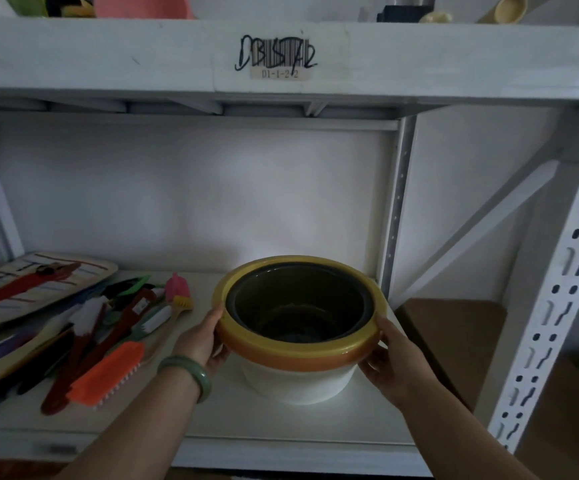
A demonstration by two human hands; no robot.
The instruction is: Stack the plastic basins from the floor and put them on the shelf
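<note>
The white shelf (211,420) already carries the nested stack of basins (298,341) on its bare right half, so the stacking looks done and only letting go seems left; whether the base fully rests on the board I cannot tell. I count four basins in the stack: white outermost, then orange, yellow and a dark inner one. Two hands grip it, the left hand (203,341) and the right hand (393,362), each with fingers clamped under the rim.
</note>
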